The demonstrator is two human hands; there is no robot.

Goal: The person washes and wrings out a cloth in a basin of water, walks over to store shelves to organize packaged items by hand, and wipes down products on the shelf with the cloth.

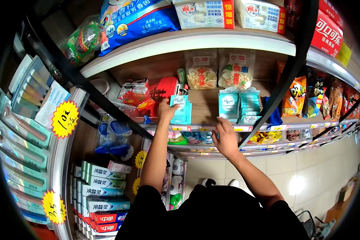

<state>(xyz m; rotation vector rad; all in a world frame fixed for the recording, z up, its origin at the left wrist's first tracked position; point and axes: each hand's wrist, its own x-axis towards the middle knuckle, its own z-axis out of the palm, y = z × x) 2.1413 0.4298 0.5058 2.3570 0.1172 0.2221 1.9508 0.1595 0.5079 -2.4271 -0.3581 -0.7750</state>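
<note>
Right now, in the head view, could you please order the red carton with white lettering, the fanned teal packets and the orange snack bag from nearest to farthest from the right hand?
From the right hand:
1. Fanned teal packets: just beyond, slightly right.
2. Orange snack bag: farther right, past the black post.
3. Red carton: upper right, higher shelf.

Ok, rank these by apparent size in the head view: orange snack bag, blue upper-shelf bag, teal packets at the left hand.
1. Blue bag
2. Orange snack bag
3. Teal packets, partly behind the left hand
</note>
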